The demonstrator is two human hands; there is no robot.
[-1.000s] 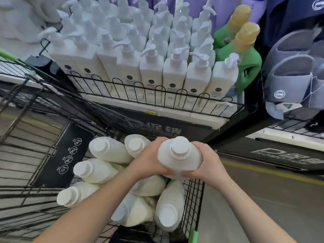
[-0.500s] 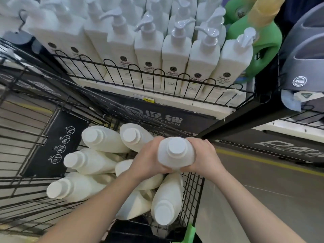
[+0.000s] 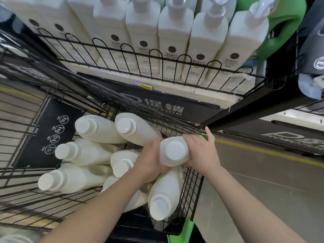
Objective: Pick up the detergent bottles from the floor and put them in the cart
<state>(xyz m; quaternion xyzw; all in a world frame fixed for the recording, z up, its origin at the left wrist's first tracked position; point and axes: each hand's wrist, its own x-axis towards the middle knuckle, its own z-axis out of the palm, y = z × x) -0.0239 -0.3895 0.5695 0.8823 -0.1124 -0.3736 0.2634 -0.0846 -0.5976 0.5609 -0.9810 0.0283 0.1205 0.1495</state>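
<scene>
I hold a white detergent bottle (image 3: pixel 173 151) cap-first toward me, between both hands, above the right side of the black wire cart (image 3: pixel 191 190). My left hand (image 3: pixel 150 162) grips its left side and my right hand (image 3: pixel 201 153) its right side. Several more white bottles lie inside the cart, among them one at the near right (image 3: pixel 163 195), one at the far middle (image 3: pixel 135 130) and one at the lower left (image 3: pixel 70 178). The held bottle hangs just above the pile.
A store shelf with a black wire guard (image 3: pixel 157 57) holds rows of white pump bottles (image 3: pixel 175 42) right behind the cart. A green jug (image 3: pixel 280 23) stands at the shelf's right end. Grey floor with a yellow line (image 3: pixel 271 153) lies to the right.
Both hands with the bottle have dropped lower toward the pile in the cart, and my view has tilted down and closer to the shelf.
</scene>
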